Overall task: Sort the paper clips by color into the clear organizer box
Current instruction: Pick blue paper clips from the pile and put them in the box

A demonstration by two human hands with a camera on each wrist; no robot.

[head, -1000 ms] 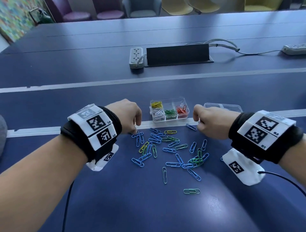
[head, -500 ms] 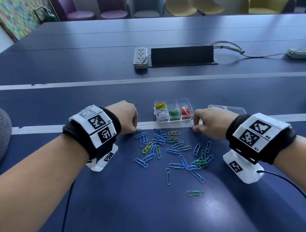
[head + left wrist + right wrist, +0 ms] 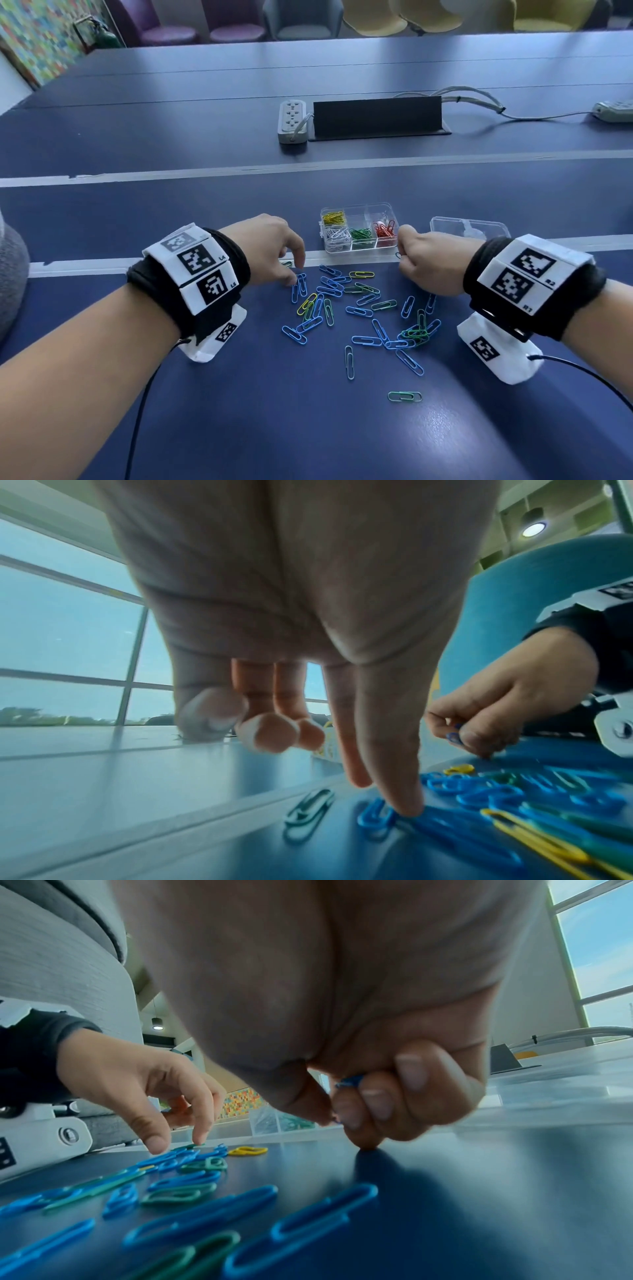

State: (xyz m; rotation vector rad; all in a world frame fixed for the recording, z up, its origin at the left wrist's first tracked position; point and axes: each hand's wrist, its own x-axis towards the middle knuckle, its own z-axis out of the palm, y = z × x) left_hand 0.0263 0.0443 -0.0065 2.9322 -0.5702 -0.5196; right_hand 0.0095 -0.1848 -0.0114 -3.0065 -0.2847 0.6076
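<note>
Right hand (image 3: 423, 263) is curled, and a blue clip (image 3: 349, 1082) is pinched in it just short of the box (image 3: 359, 228). Left hand (image 3: 270, 250) is spread, its thumb (image 3: 394, 764) pressed on another blue clip (image 3: 375, 815) at the near edge of the pile (image 3: 359, 308) on the tabletop (image 3: 308, 428). Picking is judged under way; next, an empty compartment is called for.

You are in an office meeting room: a long dark-blue worktop (image 3: 342, 428) carries a power strip (image 3: 292, 120) beside a black cable hatch (image 3: 376, 116), upholstered chairs (image 3: 301, 17) line its far edge, and tall windows (image 3: 68, 642) fill one wall.
</note>
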